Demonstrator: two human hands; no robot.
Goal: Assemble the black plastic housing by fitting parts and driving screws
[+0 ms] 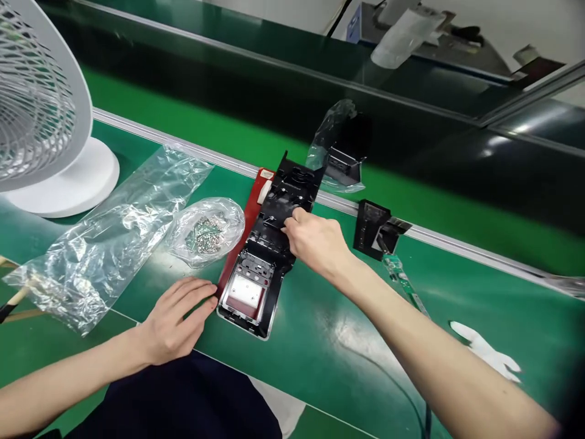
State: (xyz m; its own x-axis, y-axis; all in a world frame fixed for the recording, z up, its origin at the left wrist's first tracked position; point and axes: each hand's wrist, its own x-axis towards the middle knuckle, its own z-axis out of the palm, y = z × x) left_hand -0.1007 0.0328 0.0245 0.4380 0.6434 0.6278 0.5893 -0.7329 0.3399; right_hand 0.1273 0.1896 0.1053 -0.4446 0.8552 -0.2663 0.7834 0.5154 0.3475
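Observation:
A long black plastic housing (pixel 283 210) lies at a slant on a red board (pixel 249 210), its lower end framing a window with a white plate behind it. Over the middle of the housing is my right hand (pixel 315 238), closed, its fingertips pressed together at the housing's surface. Whatever those fingers hold is hidden. My left hand (pixel 180 317) rests palm down on the table with fingers stretched out, the tips touching the lower left edge of the board and housing. Left of the board sits a clear plastic bag (pixel 228 213) of small metal parts (pixel 209 236).
A white fan (pixel 68 177) stands at the left beside a large clear plastic sheet (pixel 137 213). Behind the housing is a bagged black part (pixel 345 158). To the right are a black box-shaped part (pixel 372 228), a green tool with a cable (pixel 402 277) and a white glove (pixel 484 350).

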